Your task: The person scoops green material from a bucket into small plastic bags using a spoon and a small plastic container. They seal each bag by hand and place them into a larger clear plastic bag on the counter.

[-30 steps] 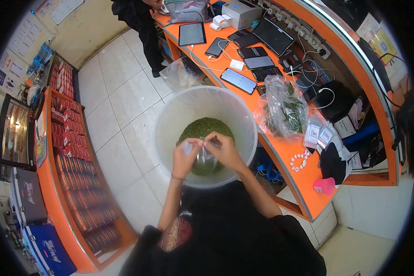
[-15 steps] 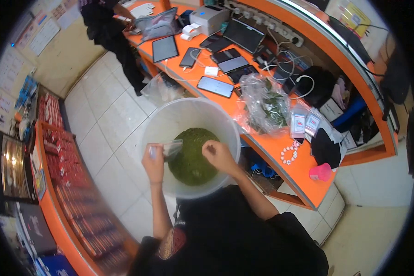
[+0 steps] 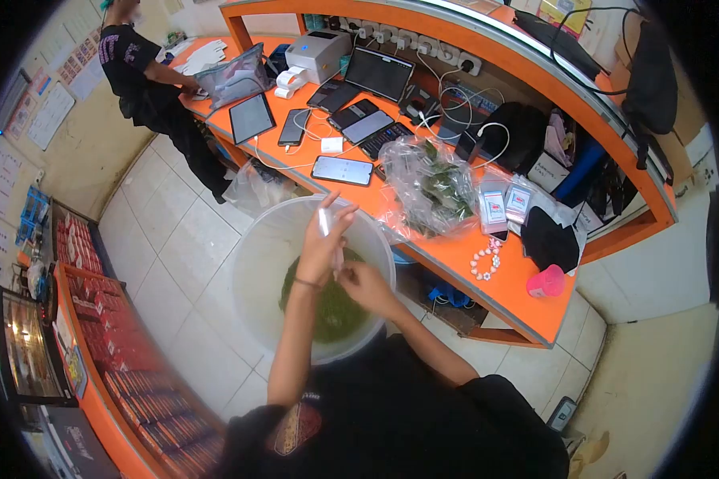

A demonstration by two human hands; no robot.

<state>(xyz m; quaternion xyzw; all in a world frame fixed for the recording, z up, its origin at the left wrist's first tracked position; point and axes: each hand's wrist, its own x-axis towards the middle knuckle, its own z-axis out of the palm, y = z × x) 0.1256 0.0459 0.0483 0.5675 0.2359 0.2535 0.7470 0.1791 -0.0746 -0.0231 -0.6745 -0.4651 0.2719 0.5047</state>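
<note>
Over a large translucent white tub (image 3: 252,271) with green powder (image 3: 339,319) at its bottom, my two hands are close together. My left hand (image 3: 321,251) has a small clear plastic bag (image 3: 325,221) in its grip, two fingers stretched out past it. Just to the right and lower, my right hand (image 3: 369,289) is closed, thumb and fingers pinched at the lower end of the bag. The left hand hides part of the bag, so its contents do not show.
An orange counter (image 3: 527,319) carries phones, a tablet (image 3: 252,118), a label printer (image 3: 318,56), a clear bag of green leaves (image 3: 435,188), a bead bracelet (image 3: 485,262) and a pink cup (image 3: 546,281). Another person (image 3: 156,88) stands at the far end. Shelves of red packets (image 3: 120,319) line the left.
My left hand has moved up and right with the bag, turning it upward, and now meets my right hand. The view has shifted, showing more of the other person.
</note>
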